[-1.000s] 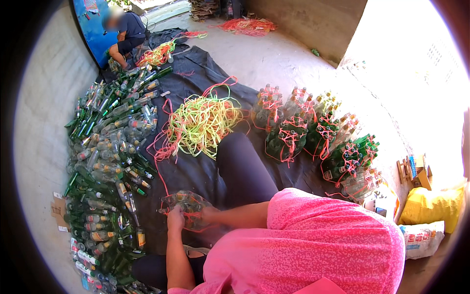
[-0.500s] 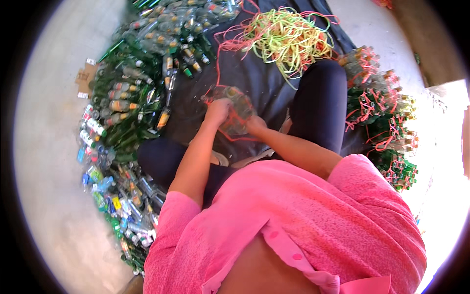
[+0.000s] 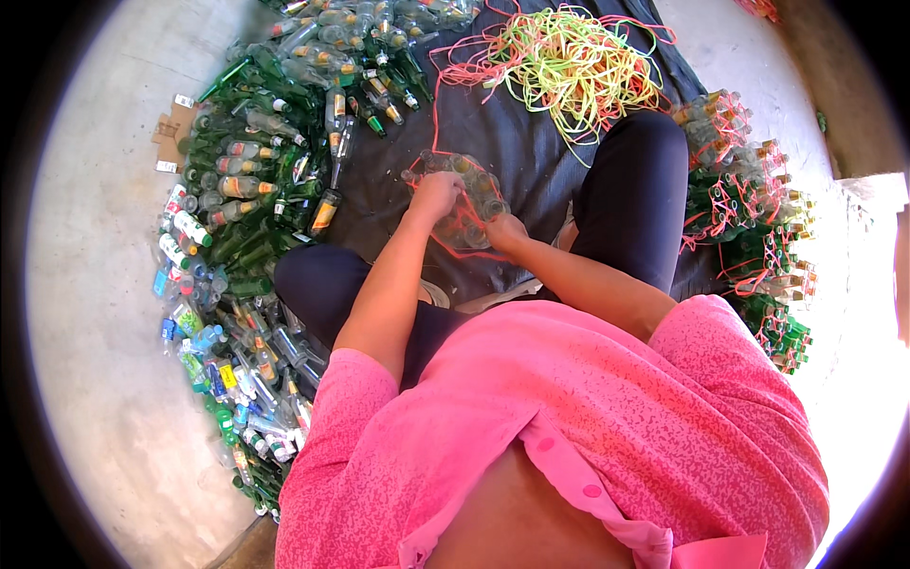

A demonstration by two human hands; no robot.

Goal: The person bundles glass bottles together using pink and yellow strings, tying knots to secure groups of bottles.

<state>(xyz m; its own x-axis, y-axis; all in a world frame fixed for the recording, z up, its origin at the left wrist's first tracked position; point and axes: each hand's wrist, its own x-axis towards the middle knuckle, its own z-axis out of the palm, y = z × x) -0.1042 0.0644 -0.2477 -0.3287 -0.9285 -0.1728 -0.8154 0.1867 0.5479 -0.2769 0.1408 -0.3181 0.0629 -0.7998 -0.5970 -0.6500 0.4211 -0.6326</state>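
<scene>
Between my knees a cluster of clear glass bottles [image 3: 482, 182] stands packed together, with a red plastic strap [image 3: 457, 252] looped around and across it. My left hand [image 3: 438, 196] is closed over the left part of the cluster, gripping the strap, which also passes beside it. At the cluster's right edge my right hand [image 3: 507, 232] is closed, its fingers against the bottles where a stretch of strap runs up to them. The fingertips of both hands are partly hidden. From the cluster's far side the strap leads up to a tangled pile of yellow-green and red strapping [image 3: 578, 71].
Loose green and clear bottles [image 3: 242, 185] heap up along my left, with plastic bottles [image 3: 204, 332] lower down. Strapped bottle bundles [image 3: 735, 209] stand beyond my right knee. A dark sheet [image 3: 379, 180] covers the floor. Cardboard [image 3: 173, 128] lies at far left.
The whole view has shifted slightly. My left hand has moved a little over the bottles, and my right hand stays at the cluster's right edge. The bottles remain bunched in the strap.
</scene>
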